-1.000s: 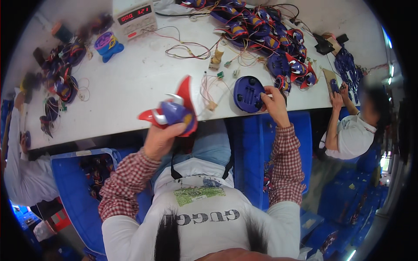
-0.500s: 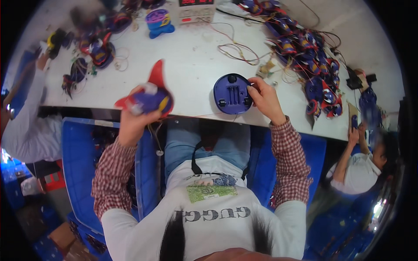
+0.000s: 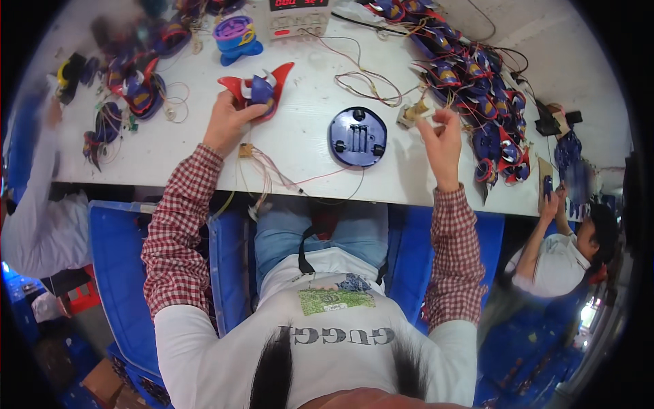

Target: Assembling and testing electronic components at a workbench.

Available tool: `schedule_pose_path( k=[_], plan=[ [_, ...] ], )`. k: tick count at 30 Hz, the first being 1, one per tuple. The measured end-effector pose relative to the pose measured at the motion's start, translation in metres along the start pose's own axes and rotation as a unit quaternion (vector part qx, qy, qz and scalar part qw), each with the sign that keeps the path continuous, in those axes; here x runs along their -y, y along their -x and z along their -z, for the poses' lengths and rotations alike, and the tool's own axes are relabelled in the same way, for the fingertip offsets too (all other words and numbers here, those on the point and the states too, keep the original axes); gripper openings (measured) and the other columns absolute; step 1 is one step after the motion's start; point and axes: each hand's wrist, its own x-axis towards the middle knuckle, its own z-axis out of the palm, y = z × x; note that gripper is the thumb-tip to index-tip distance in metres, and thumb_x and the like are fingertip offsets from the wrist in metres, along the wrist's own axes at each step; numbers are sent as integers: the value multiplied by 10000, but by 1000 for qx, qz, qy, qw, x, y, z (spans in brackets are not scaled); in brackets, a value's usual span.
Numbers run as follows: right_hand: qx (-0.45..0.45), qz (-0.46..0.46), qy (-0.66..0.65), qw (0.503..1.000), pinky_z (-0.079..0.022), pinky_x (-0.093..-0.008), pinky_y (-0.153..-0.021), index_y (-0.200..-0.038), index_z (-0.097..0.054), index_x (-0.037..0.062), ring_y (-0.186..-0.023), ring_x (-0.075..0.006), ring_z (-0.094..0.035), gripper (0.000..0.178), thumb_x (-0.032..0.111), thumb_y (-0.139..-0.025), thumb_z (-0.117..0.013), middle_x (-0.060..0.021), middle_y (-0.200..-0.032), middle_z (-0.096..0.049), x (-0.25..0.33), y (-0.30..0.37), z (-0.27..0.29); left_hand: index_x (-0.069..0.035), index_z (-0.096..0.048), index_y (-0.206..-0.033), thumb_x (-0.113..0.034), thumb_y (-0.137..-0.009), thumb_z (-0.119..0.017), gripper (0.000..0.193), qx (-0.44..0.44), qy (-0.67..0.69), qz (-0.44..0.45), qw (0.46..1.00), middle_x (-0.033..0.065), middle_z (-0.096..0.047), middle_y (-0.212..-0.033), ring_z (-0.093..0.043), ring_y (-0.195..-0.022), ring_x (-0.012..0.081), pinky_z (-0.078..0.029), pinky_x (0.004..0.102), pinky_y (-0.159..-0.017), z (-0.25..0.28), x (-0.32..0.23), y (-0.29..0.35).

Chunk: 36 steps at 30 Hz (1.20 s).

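My left hand grips a red and purple toy shell with pointed red wings and whitish horns, holding it at the table top. Beside that wrist, a bundle of thin wires with a small yellowish connector hangs over the near table edge. A round dark-purple toy base lies with its battery slots and black wheels facing up, and thin red and black wires run from it. My right hand is raised right of the base, fingers bent and apart, close to a small yellowish wired part.
Piles of similar toy shells with wires lie at right and left. A power supply box with red digits and a blue-purple round toy stand behind. Blue bins are below the table edge. Other people work on both sides.
My right hand has let go of the purple base and moved right to the yellowish part. My left hand has carried the toy shell forward and turned it; the wire bundle now shows beside it.
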Motion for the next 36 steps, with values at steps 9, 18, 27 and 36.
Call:
schedule_pose_path(
  k=[9,18,27,36],
  plan=[
    [182,-93,-37,978,-407,-190,-510,-978,-605,-16,-570,-79,-468,269,203,-839,-676,-41,-782,-614,2,-47,-13,46,-526,-1133,-104,-796,-695,406,-168,-139,-63,974,82,-609,-921,-589,-822,167,-487,241,-770,2,-12,28],
    [236,-8,-178,955,-403,-174,-480,-960,-622,15,-555,-63,-467,137,99,-856,-651,-32,-799,-609,48,7,-23,-13,-556,-1121,-303,-844,-638,409,116,-384,-131,907,88,-612,-703,-575,-606,197,-451,308,-578,-79,-27,26],
    [172,202,-36,963,-449,-213,-569,-972,-606,-2,-673,-125,-530,188,57,-813,-685,-61,-902,-559,40,27,-47,-19,-558,-1043,-212,-852,-544,272,101,-430,-127,888,155,-651,-757,-620,-678,338,-478,406,-623,-120,10,-7],
    [178,224,-4,958,-472,-249,-644,-1006,-597,15,-755,-173,-566,245,24,-783,-698,-73,-936,-567,39,38,-47,-30,-559,-1001,-132,-818,-503,217,111,-414,-133,894,182,-649,-770,-621,-698,371,-485,433,-644,-118,14,-7]
  ],
)
